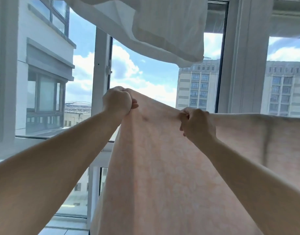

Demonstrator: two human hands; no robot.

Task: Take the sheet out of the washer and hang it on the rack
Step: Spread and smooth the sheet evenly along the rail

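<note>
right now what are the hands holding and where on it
Both the left hand and right hand grip the pink sheet along its top edge.

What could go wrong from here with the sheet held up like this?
1. The left hand and right hand grip only the top edge of the pink sheet; most of it hangs free, so a slip could drop it.
2. The white cloth hangs just above; lifting the sheet higher could snag or bunch it.
3. The rack itself is not visible here, so the sheet's seating on it can't be confirmed.
</note>
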